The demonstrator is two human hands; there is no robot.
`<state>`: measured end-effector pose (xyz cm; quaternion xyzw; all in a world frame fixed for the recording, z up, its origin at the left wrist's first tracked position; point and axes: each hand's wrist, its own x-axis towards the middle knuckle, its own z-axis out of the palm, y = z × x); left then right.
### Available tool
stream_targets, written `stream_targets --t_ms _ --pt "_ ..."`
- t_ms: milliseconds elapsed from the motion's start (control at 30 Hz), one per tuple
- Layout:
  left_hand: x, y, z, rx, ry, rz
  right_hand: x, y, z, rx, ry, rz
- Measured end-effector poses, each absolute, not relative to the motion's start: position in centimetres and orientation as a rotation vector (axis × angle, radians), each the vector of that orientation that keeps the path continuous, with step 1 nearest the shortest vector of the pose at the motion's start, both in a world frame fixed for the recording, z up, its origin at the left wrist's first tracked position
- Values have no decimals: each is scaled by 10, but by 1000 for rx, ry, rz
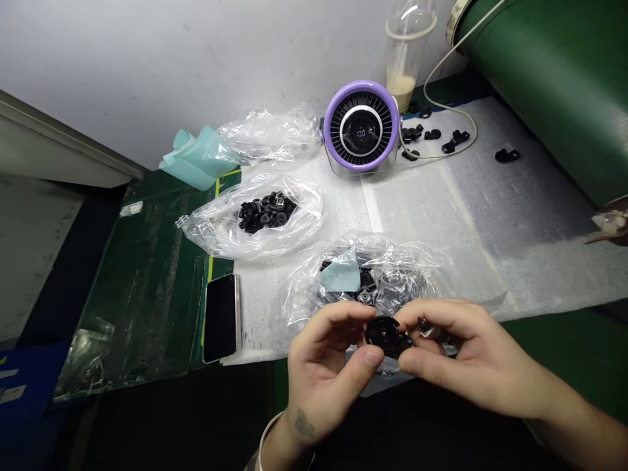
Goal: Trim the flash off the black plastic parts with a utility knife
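A phone lies at far left. Next, the left hand and right hand pinch a round black plastic part narrowly between fingertips, above a clear plastic bag. A loose pinch could drop it into the bag.

Black parts half hidden inside crumpled plastic bag

From here, the part pinched between the fingers reads as a matt black plastic part. Just behind the fingers, I see a clear polythene bag, thin, glossy and crinkled. Left of the fingers, a phone shows smooth, glossy glass and a metal edge. Beyond them, a white foam sheet looks matt and slightly rough.
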<state>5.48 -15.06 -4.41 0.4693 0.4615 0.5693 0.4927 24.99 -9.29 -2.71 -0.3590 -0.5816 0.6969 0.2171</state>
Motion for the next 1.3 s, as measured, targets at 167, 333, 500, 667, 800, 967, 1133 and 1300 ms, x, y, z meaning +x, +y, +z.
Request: stream_targets --t_ms 167,333,500,667,800,967,1133,1300 --pt "57 -149 -40 1007 1126 1321 249 -94 -28 -1021 -1631 1925" --pt "54 -145 -43 1051 1108 1363 250 -93 -25 -1042 -1698 1804" --pt "53 -144 -43 1304 1217 1458 253 -92 -24 -1036 -1706 1646" --pt "55 -147 -39 1470 1247 1443 248 -91 -24 -984 -1772 1515" --pt "56 -148 -39 1560 1297 1459 244 -91 -22 -959 -1819 1447" --pt "55 -147 -39 1642 1294 1482 244 -91 -22 -965 -1860 1395" --pt "54 -146 -39 1673 1283 1487 248 -90 -21 -955 -1923 1314" --pt "54 -144 -40 1701 1287 1495 253 -89 -22 -955 -1953 1373"
